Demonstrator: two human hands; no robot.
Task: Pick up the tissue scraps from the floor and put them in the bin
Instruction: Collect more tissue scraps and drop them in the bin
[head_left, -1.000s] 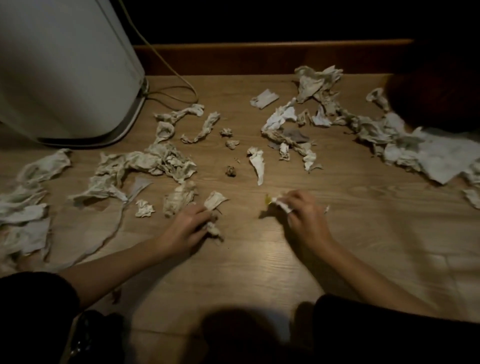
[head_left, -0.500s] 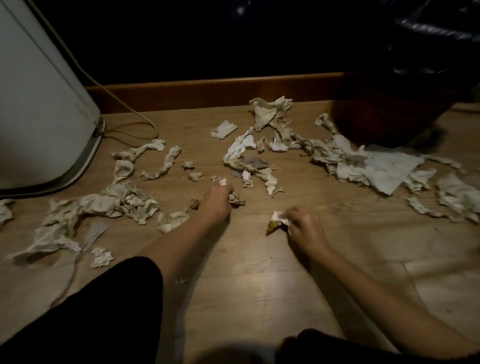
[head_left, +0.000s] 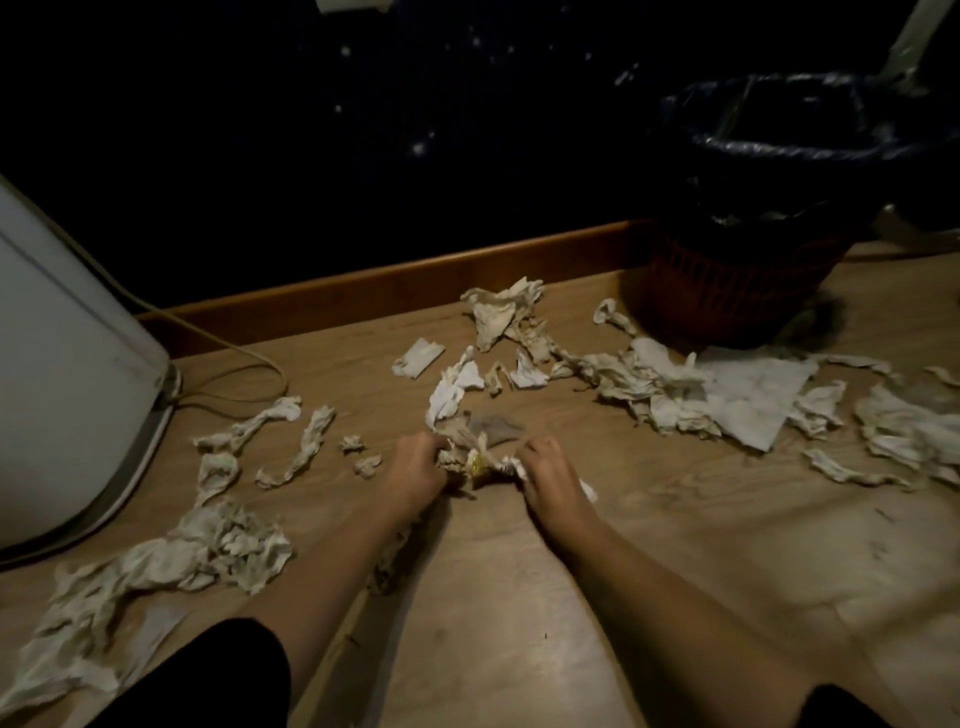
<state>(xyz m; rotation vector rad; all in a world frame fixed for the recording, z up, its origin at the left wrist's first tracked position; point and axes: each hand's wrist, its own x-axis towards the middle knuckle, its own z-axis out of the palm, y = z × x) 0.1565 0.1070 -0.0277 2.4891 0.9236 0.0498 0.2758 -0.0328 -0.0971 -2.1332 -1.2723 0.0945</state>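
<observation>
Crumpled white tissue scraps lie all over the wooden floor (head_left: 519, 623). My left hand (head_left: 415, 470) and my right hand (head_left: 550, 470) meet at the middle of the floor, both closed on a small bundle of tissue scraps (head_left: 475, 460) with a yellow bit in it. A large flat tissue sheet (head_left: 748, 395) lies to the right, in front of the bin (head_left: 737, 291). The bin is a dark red basket lined with a black bag, standing at the back right. A long heap of tissue (head_left: 171, 561) lies at the left.
A white appliance (head_left: 62, 364) stands at the left with a cable (head_left: 234, 364) looping on the floor. A wooden skirting board (head_left: 389, 283) runs along the dark wall behind. More scraps (head_left: 904, 431) lie at the far right.
My hands have come together from apart and now gather scraps into one bundle between them. The view has tilted up and right, so the bin now shows.
</observation>
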